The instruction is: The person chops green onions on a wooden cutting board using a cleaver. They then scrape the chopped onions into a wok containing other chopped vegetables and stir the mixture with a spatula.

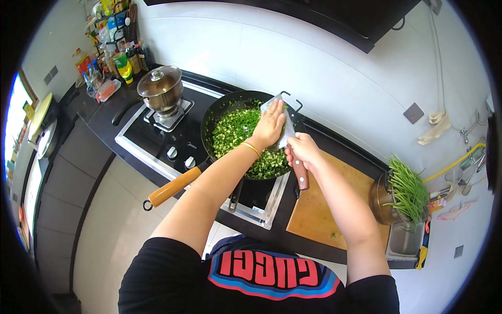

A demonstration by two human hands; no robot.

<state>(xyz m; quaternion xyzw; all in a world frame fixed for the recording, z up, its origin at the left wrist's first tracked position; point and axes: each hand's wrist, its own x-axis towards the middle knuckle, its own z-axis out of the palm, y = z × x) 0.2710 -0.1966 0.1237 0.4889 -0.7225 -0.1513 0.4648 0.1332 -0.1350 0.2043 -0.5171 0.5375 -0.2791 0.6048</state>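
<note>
Left hand (269, 127) flat on cleaver (287, 135) blade, fingers extended; right hand (304, 149) clenched round brown handle (300, 175). Cleaver tilted over right side of wok (230, 100), chopped greens (232, 128) inside. Wooden cutting board (327, 204) right of gas stove (140, 132).

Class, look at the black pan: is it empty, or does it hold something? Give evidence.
It holds food: chopped greens lie spread inside the black pan, with the left hand and knife over them.
</note>
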